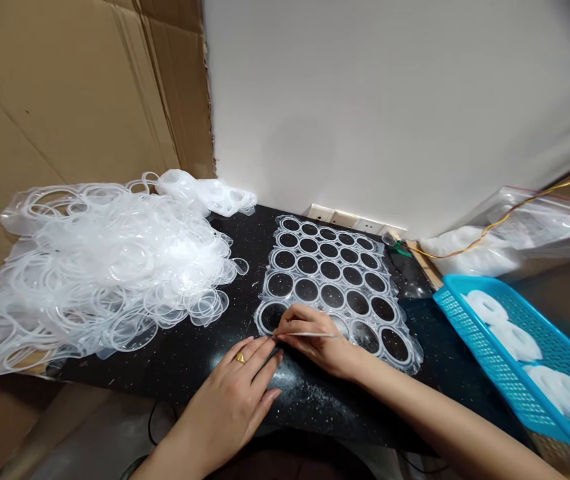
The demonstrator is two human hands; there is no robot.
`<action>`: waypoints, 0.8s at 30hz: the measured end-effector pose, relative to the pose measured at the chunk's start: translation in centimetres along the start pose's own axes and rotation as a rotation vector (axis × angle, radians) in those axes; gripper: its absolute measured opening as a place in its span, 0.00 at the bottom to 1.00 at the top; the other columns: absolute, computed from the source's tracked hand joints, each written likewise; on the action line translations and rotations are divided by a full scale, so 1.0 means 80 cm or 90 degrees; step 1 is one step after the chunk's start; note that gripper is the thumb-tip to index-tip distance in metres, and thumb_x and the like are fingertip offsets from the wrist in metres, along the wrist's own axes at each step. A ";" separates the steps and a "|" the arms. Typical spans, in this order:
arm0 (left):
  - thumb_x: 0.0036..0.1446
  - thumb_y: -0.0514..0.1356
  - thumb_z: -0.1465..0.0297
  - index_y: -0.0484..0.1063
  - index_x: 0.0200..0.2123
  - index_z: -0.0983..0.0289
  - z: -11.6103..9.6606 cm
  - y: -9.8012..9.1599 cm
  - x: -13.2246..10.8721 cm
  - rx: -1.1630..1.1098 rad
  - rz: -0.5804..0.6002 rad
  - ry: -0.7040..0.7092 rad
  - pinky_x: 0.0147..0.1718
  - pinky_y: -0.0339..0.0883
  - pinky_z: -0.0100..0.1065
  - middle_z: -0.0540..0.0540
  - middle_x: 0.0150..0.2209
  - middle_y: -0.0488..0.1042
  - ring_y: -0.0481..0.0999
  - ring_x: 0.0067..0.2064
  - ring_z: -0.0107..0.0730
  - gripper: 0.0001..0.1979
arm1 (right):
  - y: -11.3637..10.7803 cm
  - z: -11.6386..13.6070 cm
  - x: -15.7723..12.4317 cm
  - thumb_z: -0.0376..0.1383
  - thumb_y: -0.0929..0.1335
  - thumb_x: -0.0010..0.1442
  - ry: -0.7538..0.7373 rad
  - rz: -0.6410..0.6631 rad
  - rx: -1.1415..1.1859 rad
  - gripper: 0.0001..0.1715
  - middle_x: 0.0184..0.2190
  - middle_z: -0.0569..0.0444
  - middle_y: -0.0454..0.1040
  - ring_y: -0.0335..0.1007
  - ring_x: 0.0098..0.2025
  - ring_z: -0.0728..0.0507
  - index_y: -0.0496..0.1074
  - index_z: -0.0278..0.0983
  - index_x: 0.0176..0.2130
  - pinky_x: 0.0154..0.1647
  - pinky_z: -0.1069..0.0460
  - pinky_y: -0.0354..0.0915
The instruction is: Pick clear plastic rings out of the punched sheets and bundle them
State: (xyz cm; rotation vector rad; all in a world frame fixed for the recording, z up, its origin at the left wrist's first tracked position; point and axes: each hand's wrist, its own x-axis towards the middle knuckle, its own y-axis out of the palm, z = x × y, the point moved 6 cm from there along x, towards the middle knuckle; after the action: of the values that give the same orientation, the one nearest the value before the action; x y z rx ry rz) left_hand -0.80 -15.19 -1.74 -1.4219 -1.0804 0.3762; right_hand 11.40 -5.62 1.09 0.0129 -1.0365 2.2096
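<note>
A translucent sheet of round rings in rows (pixel 345 299) lies flat on a black speckled table (pixel 175 363). My right hand (pixel 317 341) is closed around a thin pale stick-like tool (pixel 309 334), over the sheet's near row. The tool's tip is hidden by my fingers, and its exact kind cannot be made out. My left hand (pixel 242 390), with a gold ring on one finger, lies with its fingers stretched out at the sheet's near left edge. Its fingertips meet those of my right hand.
A large heap of clear rings and film (pixel 125 260) covers the table's left side. At right stands a blue perforated basket (pixel 485 353) holding white ring stacks (pixel 517 340). Behind it are a plastic bag (pixel 469 250) and a yellow wire (pixel 495 228). Sockets (pixel 345 219) line the wall.
</note>
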 end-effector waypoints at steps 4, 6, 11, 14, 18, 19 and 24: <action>0.65 0.55 0.68 0.68 0.57 0.65 0.001 -0.001 0.001 -0.008 -0.007 -0.013 0.58 0.64 0.48 0.59 0.59 0.68 0.67 0.59 0.46 0.19 | 0.002 0.009 -0.004 0.37 0.62 0.69 -0.056 -0.007 -0.075 0.14 0.45 0.46 0.76 0.72 0.43 0.44 0.76 0.38 0.45 0.44 0.49 0.68; 0.64 0.56 0.68 0.66 0.58 0.65 0.001 0.001 0.000 -0.009 0.004 -0.012 0.58 0.64 0.48 0.59 0.60 0.67 0.66 0.60 0.46 0.20 | 0.004 0.010 -0.004 0.36 0.61 0.69 -0.082 -0.009 -0.111 0.15 0.45 0.46 0.77 0.72 0.43 0.44 0.75 0.37 0.45 0.43 0.49 0.69; 0.64 0.56 0.68 0.64 0.61 0.64 0.002 0.004 -0.004 -0.005 0.018 -0.006 0.59 0.65 0.48 0.59 0.61 0.66 0.64 0.62 0.47 0.22 | 0.003 0.006 0.006 0.37 0.60 0.70 -0.138 0.024 -0.236 0.17 0.43 0.44 0.78 0.72 0.40 0.41 0.74 0.36 0.48 0.40 0.47 0.68; 0.65 0.55 0.68 0.62 0.62 0.64 0.001 0.002 -0.004 0.004 0.023 -0.001 0.58 0.66 0.48 0.59 0.62 0.64 0.64 0.62 0.46 0.23 | -0.018 -0.006 0.028 0.36 0.61 0.69 -0.140 -0.021 -0.268 0.16 0.41 0.45 0.78 0.71 0.39 0.42 0.75 0.36 0.48 0.39 0.47 0.67; 0.65 0.55 0.69 0.61 0.63 0.63 0.002 0.000 -0.002 -0.011 0.029 0.002 0.58 0.66 0.47 0.58 0.64 0.63 0.63 0.63 0.45 0.23 | -0.076 -0.026 0.072 0.36 0.62 0.68 -0.104 -0.178 -0.282 0.14 0.42 0.48 0.78 0.72 0.41 0.43 0.76 0.39 0.46 0.42 0.47 0.67; 0.65 0.55 0.70 0.61 0.63 0.63 0.002 0.001 -0.001 -0.016 0.029 0.001 0.58 0.66 0.47 0.58 0.64 0.63 0.63 0.63 0.45 0.23 | -0.093 -0.029 0.082 0.36 0.63 0.68 -0.094 -0.223 -0.289 0.14 0.42 0.48 0.78 0.72 0.41 0.43 0.77 0.39 0.44 0.43 0.47 0.68; 0.64 0.56 0.70 0.60 0.63 0.63 0.002 0.001 -0.004 -0.035 0.031 -0.010 0.57 0.67 0.47 0.59 0.63 0.64 0.64 0.62 0.45 0.24 | -0.148 -0.043 0.104 0.38 0.64 0.67 -0.052 -0.390 -0.258 0.13 0.40 0.49 0.78 0.74 0.42 0.43 0.78 0.39 0.42 0.44 0.46 0.69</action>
State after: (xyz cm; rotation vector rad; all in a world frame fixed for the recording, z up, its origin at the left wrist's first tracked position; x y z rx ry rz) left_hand -1.07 -15.34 -1.97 -1.4981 -1.0766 0.3956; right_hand 12.91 6.81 9.06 0.2119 -1.3037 1.4404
